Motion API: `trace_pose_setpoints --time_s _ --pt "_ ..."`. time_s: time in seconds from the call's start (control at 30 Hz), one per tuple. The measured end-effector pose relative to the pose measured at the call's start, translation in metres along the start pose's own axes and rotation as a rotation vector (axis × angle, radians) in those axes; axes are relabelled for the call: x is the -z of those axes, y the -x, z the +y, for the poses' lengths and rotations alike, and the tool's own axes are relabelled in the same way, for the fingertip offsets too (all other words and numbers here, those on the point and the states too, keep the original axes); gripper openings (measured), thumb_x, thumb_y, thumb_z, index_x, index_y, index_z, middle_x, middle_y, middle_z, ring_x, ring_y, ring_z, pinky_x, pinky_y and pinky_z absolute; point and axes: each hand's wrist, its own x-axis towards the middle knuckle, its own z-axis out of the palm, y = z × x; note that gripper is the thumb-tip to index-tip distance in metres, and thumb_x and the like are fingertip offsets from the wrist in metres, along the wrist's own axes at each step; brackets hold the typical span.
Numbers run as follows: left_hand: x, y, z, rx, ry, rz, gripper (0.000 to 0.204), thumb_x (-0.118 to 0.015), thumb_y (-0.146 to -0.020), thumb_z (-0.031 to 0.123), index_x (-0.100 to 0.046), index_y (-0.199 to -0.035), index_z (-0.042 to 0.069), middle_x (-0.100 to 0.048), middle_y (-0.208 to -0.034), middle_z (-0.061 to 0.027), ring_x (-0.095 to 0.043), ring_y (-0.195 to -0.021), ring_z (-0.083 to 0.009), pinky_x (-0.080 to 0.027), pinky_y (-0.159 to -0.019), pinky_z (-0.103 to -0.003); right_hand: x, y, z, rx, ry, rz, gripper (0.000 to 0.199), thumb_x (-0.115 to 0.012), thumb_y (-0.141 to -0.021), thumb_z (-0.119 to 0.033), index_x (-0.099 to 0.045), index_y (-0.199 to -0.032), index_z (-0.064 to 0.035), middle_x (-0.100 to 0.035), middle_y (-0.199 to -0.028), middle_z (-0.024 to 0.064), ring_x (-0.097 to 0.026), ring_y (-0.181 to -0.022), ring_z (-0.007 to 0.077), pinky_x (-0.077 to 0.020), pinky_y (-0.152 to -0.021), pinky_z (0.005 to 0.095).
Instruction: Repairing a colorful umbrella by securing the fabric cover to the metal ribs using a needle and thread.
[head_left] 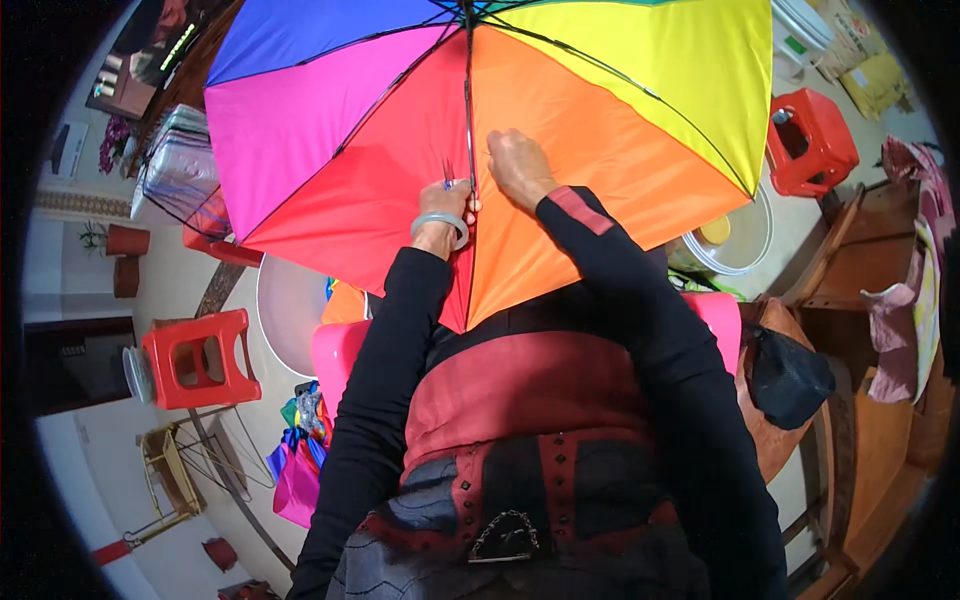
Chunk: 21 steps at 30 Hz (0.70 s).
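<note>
An opened umbrella (600, 180) with rainbow panels spreads in front of me, its dark ribs and underside showing. My left hand (443, 207), wearing a pale bangle (455, 222) at the wrist, is closed over the red panel, against the dark rib (470, 130) between red and orange. From its fingers a small two-pronged tool (448, 172), resembling thread snips, points away from me. Just right of that rib, my right hand (518, 165) is over the orange panel with fingers curled together. Whatever those fingers pinch, if anything, is too small to make out.
Red plastic stools stand at left (165, 365) and far right (845, 150). Folded colourful umbrellas (300, 470) lie at lower left near a large round tub (275, 310). At right are a clear round container (755, 240), wooden furniture (885, 440) and a black bag (790, 375).
</note>
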Motion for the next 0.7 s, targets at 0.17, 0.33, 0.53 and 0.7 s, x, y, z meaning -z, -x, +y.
trace_pose_setpoints --time_s 0.17,0.33,0.53,0.7 --pt "-0.0031 0.0061 0.0049 0.030 0.045 0.022 0.013 -0.049 -0.081 0.008 -0.053 -0.070 0.001 -0.054 -0.053 -0.0083 -0.042 -0.033 -0.0122 -0.031 -0.031 -0.026 -0.0025 0.0063 -0.0053 0.006 0.081 -0.024 0.015 -0.049 -0.075 -0.012 -0.060 -0.074 -0.0014 -0.060 -0.075 0.0194 -0.061 -0.071 0.0319 -0.0496 -0.062 0.0401" --pt "0.0012 0.0033 0.0008 0.011 0.035 0.021 0.012 -0.050 -0.080 0.007 -0.053 -0.070 0.001 -0.055 -0.054 -0.0094 -0.042 -0.034 -0.0120 -0.029 -0.031 -0.026 0.0012 0.0067 -0.0104 0.074 0.111 -0.177 0.017 -0.049 -0.076 -0.012 -0.062 -0.078 -0.0031 -0.062 -0.079 0.0175 -0.062 -0.075 0.0293 -0.0500 -0.064 0.0396" --pt "0.0006 0.0028 0.0014 0.011 0.026 0.016 0.010 -0.051 -0.080 0.007 -0.054 -0.072 0.001 -0.056 -0.055 -0.0099 -0.042 -0.034 -0.0120 -0.029 -0.031 -0.025 -0.0041 0.0056 -0.0086 0.097 0.140 -0.319 0.018 -0.048 -0.076 -0.013 -0.064 -0.080 -0.0045 -0.063 -0.083 0.0161 -0.062 -0.079 0.0288 -0.0501 -0.066 0.0393" --pt "0.0031 -0.0014 -0.0002 0.015 0.072 0.003 0.011 -0.051 -0.080 0.007 -0.055 -0.072 0.000 -0.057 -0.056 -0.0107 -0.042 -0.034 -0.0124 -0.029 -0.031 -0.025 -0.0047 0.0072 -0.0096 0.105 0.097 -0.336 0.019 -0.048 -0.077 -0.013 -0.063 -0.079 -0.0019 -0.063 -0.082 0.0172 -0.061 -0.080 0.0310 -0.0497 -0.067 0.0395"
